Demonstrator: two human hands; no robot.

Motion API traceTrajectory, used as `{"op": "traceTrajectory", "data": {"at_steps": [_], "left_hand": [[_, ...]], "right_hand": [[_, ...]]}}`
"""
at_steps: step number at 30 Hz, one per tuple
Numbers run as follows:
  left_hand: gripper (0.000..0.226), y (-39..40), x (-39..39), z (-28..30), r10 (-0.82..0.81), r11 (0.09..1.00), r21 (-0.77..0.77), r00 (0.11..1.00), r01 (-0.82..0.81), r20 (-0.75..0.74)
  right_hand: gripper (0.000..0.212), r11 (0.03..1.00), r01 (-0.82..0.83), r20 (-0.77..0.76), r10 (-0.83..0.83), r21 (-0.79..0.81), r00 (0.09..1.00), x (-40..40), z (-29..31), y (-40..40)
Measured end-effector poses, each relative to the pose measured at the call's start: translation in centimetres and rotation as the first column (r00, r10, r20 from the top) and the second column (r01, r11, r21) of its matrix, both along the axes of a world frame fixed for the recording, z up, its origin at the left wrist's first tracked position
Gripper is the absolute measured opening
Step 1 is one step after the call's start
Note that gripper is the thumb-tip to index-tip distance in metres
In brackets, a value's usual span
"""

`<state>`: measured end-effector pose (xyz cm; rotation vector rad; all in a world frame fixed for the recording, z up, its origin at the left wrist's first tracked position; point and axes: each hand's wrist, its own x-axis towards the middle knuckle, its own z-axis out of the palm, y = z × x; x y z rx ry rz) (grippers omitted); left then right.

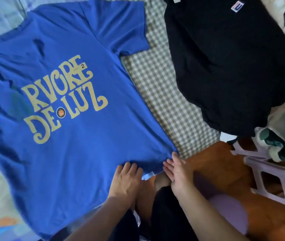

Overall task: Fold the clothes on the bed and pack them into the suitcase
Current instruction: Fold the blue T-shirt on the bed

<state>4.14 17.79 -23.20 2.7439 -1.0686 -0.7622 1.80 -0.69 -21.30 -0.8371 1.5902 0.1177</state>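
Blue shirt [65, 101], flat, left edge cut off. Left hand [126, 180] and right hand [178, 171]: fingers straight, pressing its hem. Black garment [225, 66] beyond right hand, partly out of view.

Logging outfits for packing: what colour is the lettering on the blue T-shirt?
Pale gold lettering on the blue T-shirt, seen in the head view.

A blue T-shirt [72, 133] lies spread flat and face up on the bed [157, 87], its yellow lettering showing and one short sleeve stretched out toward the checked sheet. Its fabric is lightly wrinkled near the collar, and its hem sits at the bed's near edge. Just beside it, apart across a strip of checked sheet, a black garment [225, 66] lies loosely spread with a small red, white and blue label near its top.
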Motion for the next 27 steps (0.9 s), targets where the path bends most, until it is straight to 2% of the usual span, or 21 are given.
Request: {"op": "traceTrajectory", "data": {"at_steps": [3,9,12,15,17,21,25,27], "left_hand": [[0.039,-0.7,-0.6,-0.4,0.057,0.997,0.052,0.998,-0.057,0.003],[0.042,-2.5,-0.5,-0.6,0.138,0.985,0.110,0.990,-0.134,-0.030],[0.051,-2.4,-0.9,-0.2,0.167,0.978,0.137,0.985,-0.160,-0.043],[0.042,-2.3,-1.4,-0.2,0.214,0.972,0.105,0.976,-0.211,-0.023],[0.032,-1.9,-1.8,-0.2,0.239,0.969,0.060,0.971,-0.239,0.008],[0.007,-1.5,-2.6,0.1,0.291,0.957,-0.056,0.951,-0.286,0.109],[0.009,0.3,-3.8,0.9,0.318,0.946,-0.128,0.927,-0.297,0.200],[0.003,1.9,-4.5,1.8,0.384,0.923,-0.133,0.894,-0.362,0.230]], "right_hand": [[0.022,0.999,-0.011,0.001,0.011,-0.030,1.000,0.1,0.0,-0.3],[0.021,1.000,-0.006,-0.119,0.004,-0.021,0.993,-0.2,0.8,-1.0],[0.023,1.000,0.013,-0.019,-0.014,-0.025,1.000,-1.0,1.9,-1.3],[0.012,0.996,0.092,0.159,-0.092,0.005,0.983,-1.9,3.2,-1.3],[0.016,0.992,0.110,0.233,-0.123,0.068,0.965,-2.4,3.9,-1.0],[0.028,0.983,0.089,0.283,-0.133,0.162,0.950,-3.1,3.2,-1.3],[0.022,0.973,0.043,0.283,-0.107,0.225,0.953,-2.3,2.2,-2.1],[0.022,0.964,0.041,0.279,-0.117,0.264,0.953,-2.2,1.8,-2.2]]}}
